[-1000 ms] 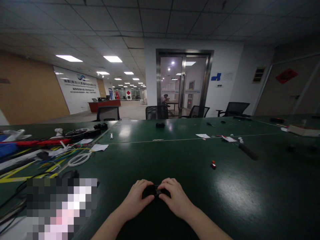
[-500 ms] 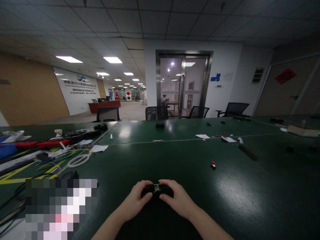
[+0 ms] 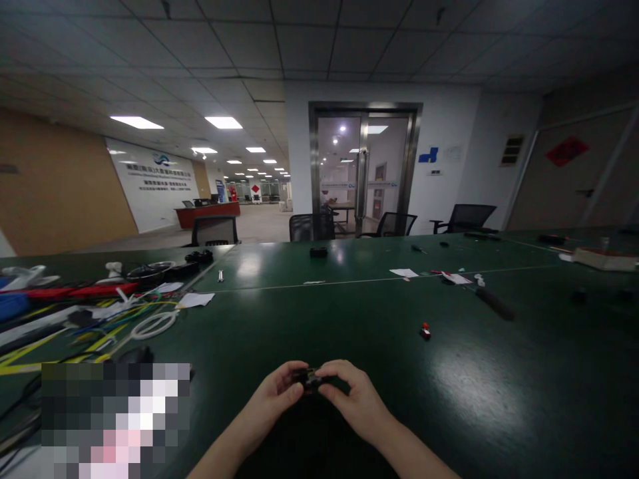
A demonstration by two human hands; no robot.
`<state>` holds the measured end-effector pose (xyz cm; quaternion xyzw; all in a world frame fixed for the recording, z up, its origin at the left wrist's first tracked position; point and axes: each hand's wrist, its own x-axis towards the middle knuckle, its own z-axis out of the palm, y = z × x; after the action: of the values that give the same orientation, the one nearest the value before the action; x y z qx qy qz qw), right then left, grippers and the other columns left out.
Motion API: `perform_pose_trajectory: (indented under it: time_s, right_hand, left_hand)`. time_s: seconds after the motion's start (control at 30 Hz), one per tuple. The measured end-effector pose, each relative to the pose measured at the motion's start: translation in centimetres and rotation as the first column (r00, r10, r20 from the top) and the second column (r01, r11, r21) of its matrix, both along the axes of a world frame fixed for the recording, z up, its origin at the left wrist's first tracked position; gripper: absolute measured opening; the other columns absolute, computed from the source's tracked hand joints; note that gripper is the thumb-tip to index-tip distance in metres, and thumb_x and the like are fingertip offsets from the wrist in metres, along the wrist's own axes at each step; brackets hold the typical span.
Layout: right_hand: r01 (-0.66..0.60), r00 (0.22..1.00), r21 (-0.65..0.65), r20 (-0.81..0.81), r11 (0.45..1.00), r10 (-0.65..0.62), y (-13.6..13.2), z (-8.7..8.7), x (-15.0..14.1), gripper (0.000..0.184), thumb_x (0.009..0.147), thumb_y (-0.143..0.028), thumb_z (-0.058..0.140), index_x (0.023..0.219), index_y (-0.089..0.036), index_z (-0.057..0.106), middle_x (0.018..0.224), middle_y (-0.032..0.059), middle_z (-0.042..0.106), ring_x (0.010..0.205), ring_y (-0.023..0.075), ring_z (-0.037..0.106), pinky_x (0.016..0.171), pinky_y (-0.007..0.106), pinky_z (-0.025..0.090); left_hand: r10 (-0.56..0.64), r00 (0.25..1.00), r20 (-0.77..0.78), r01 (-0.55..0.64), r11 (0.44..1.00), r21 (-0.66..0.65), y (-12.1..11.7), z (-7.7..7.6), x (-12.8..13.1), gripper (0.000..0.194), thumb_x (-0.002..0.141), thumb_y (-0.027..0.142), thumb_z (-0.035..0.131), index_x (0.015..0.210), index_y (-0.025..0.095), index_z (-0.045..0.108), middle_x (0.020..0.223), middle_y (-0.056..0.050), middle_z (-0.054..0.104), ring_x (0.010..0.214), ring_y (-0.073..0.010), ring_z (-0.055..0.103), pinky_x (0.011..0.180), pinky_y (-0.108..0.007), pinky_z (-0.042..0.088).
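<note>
Low in the middle of the head view, a small black object with a lighter metallic-looking part is held between both hands just over the green table. My left hand pinches its left side, thumb in front and fingers behind. From the right, my right hand grips it in the same way, its fingertips close to those of the left. Fingers cover much of the object, and its exact kind is too dark and small to make out.
A small red-and-white item lies right of my hands. Cables, a white coil and papers crowd the left side. Farther back are a black block, a dark-handled tool and a shallow box. Chairs line the far edge.
The black object has turned or shifted between my hands, and less of its dark ends shows. My right fingers have moved slightly inward. The camera view has shifted a little.
</note>
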<state>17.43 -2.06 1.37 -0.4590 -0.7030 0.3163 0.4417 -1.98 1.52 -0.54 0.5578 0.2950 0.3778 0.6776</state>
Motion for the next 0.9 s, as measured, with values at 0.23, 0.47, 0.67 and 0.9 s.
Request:
perform_pose_trajectory:
  time_s: [0.23, 0.47, 0.67, 0.9]
  right_hand:
    - [0.013, 0.998, -0.017, 0.056, 1.000, -0.012, -0.4, 0.5, 0.3, 0.017, 0.080, -0.025, 0.055, 0.094, -0.028, 0.063, 0.099, 0.0009, 0.063, 0.097, 0.0188, 0.056, 0.087, 0.035, 0.042]
    - [0.026, 0.997, -0.029, 0.073, 0.999, -0.024, -0.5, 0.3, 0.1, 0.021, 0.081, -0.028, 0.053, 0.101, -0.028, 0.060, 0.104, 0.0011, 0.062, 0.101, 0.0193, 0.054, 0.089, 0.034, 0.041]
    - [0.083, 0.994, -0.103, 0.075, 0.991, -0.075, -0.3, -0.3, 0.0, 0.040, 0.079, -0.033, 0.055, 0.118, -0.030, 0.049, 0.104, 0.0013, 0.061, 0.102, 0.0204, 0.055, 0.090, 0.036, 0.042]
    - [0.066, 0.996, -0.101, 0.059, 0.993, -0.060, -0.5, -0.2, -0.1, 0.037, 0.079, -0.034, 0.055, 0.116, -0.028, 0.052, 0.105, 0.0023, 0.060, 0.102, 0.0202, 0.055, 0.090, 0.035, 0.042]
  left_hand:
    - [-0.016, 0.995, 0.098, 0.023, 0.997, -0.068, -0.4, 0.5, 0.3, 0.051, 0.065, 0.034, 0.078, 0.109, 0.020, 0.057, 0.101, -0.008, 0.065, 0.102, -0.0249, 0.057, 0.099, -0.041, 0.033]
    - [-0.010, 0.991, 0.137, 0.023, 0.996, -0.090, -0.8, 0.9, 0.5, 0.046, 0.068, 0.033, 0.076, 0.108, 0.020, 0.057, 0.110, -0.008, 0.061, 0.107, -0.0251, 0.054, 0.101, -0.042, 0.034]
    - [-0.012, 0.988, 0.153, 0.027, 0.995, -0.093, -0.9, 1.3, 0.5, 0.039, 0.070, 0.034, 0.074, 0.104, 0.021, 0.060, 0.104, -0.006, 0.064, 0.105, -0.0246, 0.056, 0.101, -0.043, 0.034]
    - [-0.022, 0.993, 0.118, 0.029, 0.998, -0.056, -0.6, 1.0, 0.4, 0.032, 0.071, 0.034, 0.072, 0.098, 0.018, 0.065, 0.104, -0.007, 0.064, 0.104, -0.0250, 0.056, 0.101, -0.043, 0.036]
